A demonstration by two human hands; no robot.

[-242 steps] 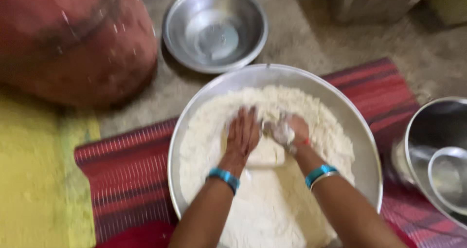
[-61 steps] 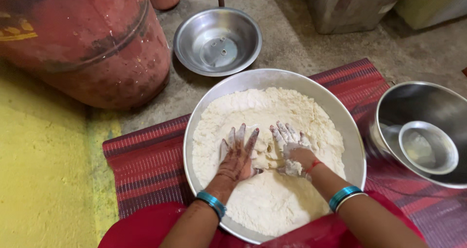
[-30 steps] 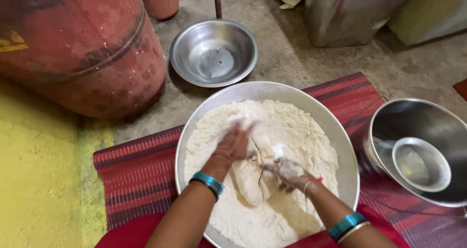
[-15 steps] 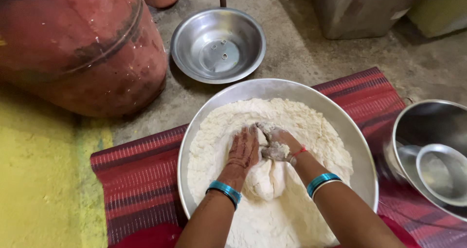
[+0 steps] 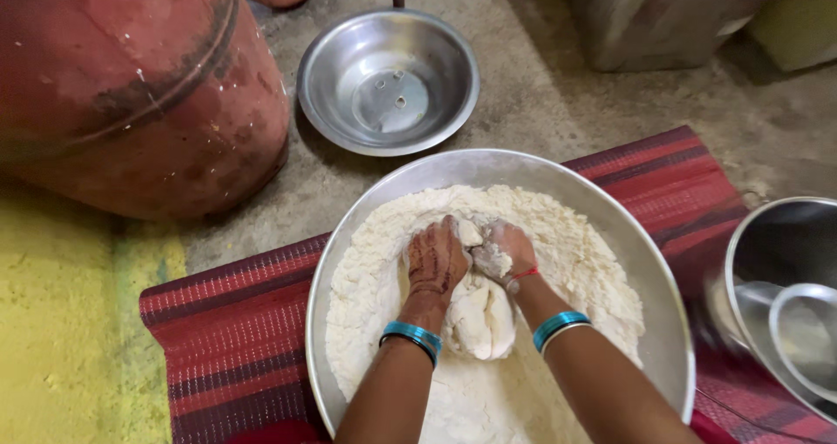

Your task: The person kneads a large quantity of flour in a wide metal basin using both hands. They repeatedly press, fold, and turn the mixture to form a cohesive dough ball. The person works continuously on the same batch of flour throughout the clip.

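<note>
Concrete floor (image 5: 540, 104), red striped mat (image 5: 235, 339); three steel bowls (empty one at 12 o'clock (image 5: 388, 78)); left hand (image 5: 436, 261) flat, right hand (image 5: 501, 254) curled, both pressed dough (image 5: 479, 318).

Pale dough lump (image 5: 480, 318), soft and uneven, amid loose white flour (image 5: 575, 252), in wide steel basin (image 5: 488, 167)

Two hands (image 5: 471, 265), four steel bowls (image 5: 388, 78), one dough lump (image 5: 479, 318), one red cylinder (image 5: 131, 87), one striped mat (image 5: 235, 339).
</note>
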